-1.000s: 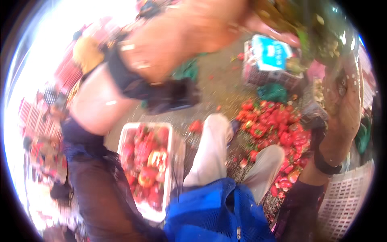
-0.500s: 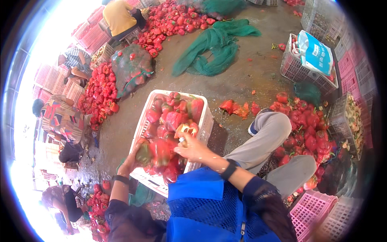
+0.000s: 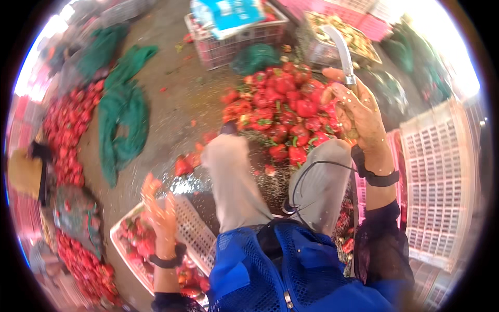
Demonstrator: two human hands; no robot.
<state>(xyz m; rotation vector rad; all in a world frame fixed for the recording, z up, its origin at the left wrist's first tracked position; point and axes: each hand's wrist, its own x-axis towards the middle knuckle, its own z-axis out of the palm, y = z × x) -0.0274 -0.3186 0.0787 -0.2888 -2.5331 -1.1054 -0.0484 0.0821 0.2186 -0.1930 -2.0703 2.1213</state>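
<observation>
My left hand (image 3: 162, 213) is raised over a white plastic crate (image 3: 195, 226) of red bell peppers (image 3: 138, 242). Its fingers are spread, blurred by motion, with nothing in them. Off to the right, my right hand (image 3: 366, 112) grips a knife (image 3: 342, 52) whose curved metal blade points up and away; the handle is mostly hidden in the palm. Just left of that hand lies a heap of red peppers (image 3: 286, 106) on the wet floor, beyond my knees. Wet bits cling to both hands.
Behind the heap stand a crate with a blue-and-white bag (image 3: 228, 18) on it and a crate of pale scraps (image 3: 358, 41). Green netting (image 3: 125, 119) lies on the floor at left. Stacked white crates (image 3: 436, 182) rise at right. A person (image 3: 26, 171) sits far left.
The view has turned right. My left hand has let go of a pepper in the crate and lifted. My right hand has left the crate for the far right, where the knife blade now shows.
</observation>
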